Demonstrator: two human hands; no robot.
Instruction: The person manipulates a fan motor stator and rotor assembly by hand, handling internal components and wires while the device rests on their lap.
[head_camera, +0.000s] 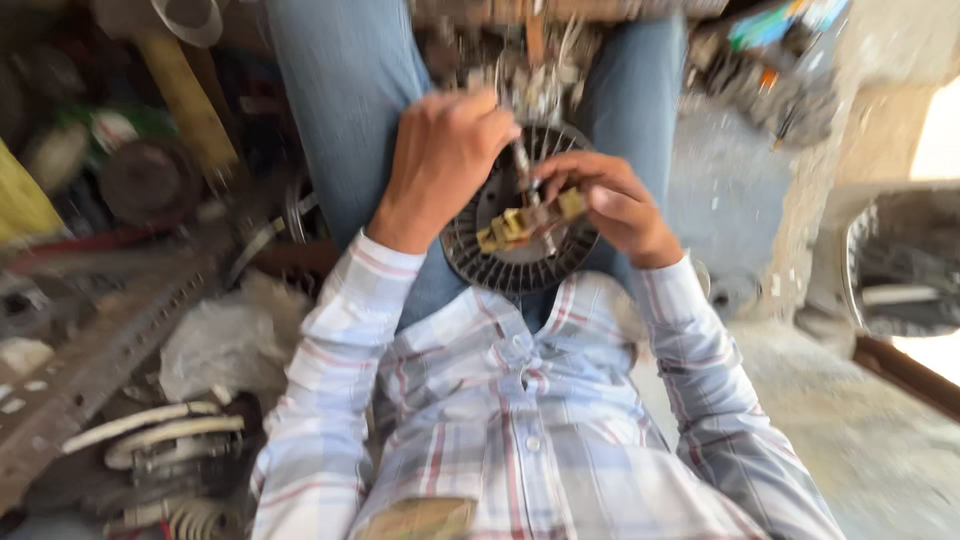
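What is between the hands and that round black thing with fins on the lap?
Nothing visible. The left hand rests on the round finned part, and the right hand holds a small yellowish piece right over it.

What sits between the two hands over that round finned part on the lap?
In the head view, between the left hand and right hand lie a thin metal rod and a small yellowish block piece, over the round finned part.

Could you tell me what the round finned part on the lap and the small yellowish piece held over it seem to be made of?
The round finned part looks like dark, dull metal or moulded plastic; its thin radial ribs are all one matte grey. The yellowish piece, beside the right hand, looks like brass or tan plastic, but blur leaves it open. The left hand is closed above.
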